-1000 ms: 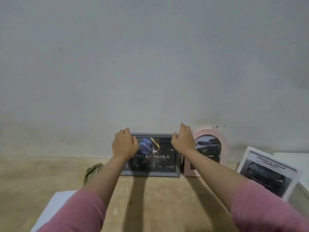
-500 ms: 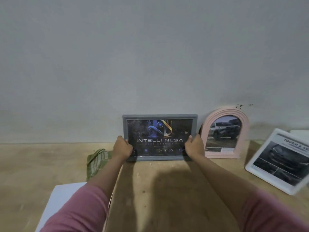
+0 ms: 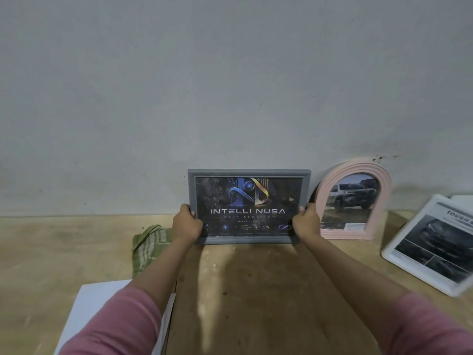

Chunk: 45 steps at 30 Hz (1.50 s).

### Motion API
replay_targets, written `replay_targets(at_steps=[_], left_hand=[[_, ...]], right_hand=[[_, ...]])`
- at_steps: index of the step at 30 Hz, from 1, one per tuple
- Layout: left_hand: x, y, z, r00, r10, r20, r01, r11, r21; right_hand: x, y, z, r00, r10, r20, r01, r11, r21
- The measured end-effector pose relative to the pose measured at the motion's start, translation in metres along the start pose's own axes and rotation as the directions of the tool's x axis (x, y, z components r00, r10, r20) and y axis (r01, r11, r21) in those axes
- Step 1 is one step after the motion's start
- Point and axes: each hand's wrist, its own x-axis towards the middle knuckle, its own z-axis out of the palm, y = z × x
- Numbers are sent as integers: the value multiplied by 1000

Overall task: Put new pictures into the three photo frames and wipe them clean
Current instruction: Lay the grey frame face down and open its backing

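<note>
A grey wall (image 3: pixel 230 85) is backing the wooden counter (image 3: pixel 256 290). At its back edge the grey frame (image 3: pixel 249 172) is standing, left hand (image 3: pixel 186 225) and right hand (image 3: pixel 305 224) gripping its lower sides; the pink arched frame (image 3: pixel 330 190) is just beside, the white frame (image 3: pixel 391 254) probably lying tilted near the right edge.

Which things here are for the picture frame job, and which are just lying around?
For the job:
grey frame, held by the left hand and right hand
pink arched frame
white frame
green cloth, for wiping

Just lying about:
white sheet, purpose unclear
</note>
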Motion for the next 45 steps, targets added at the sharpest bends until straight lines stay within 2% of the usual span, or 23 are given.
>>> replay_targets(at_steps=[4, 12, 18, 24, 28, 32, 35, 38, 40, 42, 45], left_hand=[[-10, 5, -10, 998, 11, -54, -14, 998, -66], [-39, 26, -8, 986, 68, -155, -85, 990, -109], [-92, 77, 3, 990, 44, -131, -65, 985, -160], [-214, 170, 21, 953, 275, -127, -302, 889, -345], [-292, 211, 33, 898, 414, -148, -438, 867, -237], [-331, 221, 37, 889, 384, -249, -411, 909, -64], [-345, 219, 39, 892, 335, -304, -369, 927, -61], [-346, 214, 30, 886, 298, -356, -360, 925, -121], [-343, 210, 17, 894, 290, -343, -358, 921, -155], [-340, 206, 0, 915, 268, -302, -344, 909, -236], [-334, 197, -25, 960, 187, -209, -263, 859, -440]], right_hand=[[-14, -1, -14, 995, -98, 10, 96, 990, 105], [-49, 1, -71, 970, -224, -92, 242, 905, 351], [-90, 7, -135, 905, -380, -190, 425, 825, 373], [-151, 19, -180, 790, -537, -295, 611, 724, 320], [-185, 36, -194, 721, -619, -312, 693, 652, 308], [-216, 54, -199, 656, -665, -358, 754, 565, 335], [-226, 64, -195, 682, -657, -321, 728, 566, 388], [-223, 69, -186, 688, -707, -166, 671, 531, 517], [-212, 73, -186, 730, -673, -119, 621, 580, 527], [-189, 80, -190, 828, -550, -110, 523, 684, 509], [-143, 88, -192, 956, -285, -75, 289, 857, 426]])
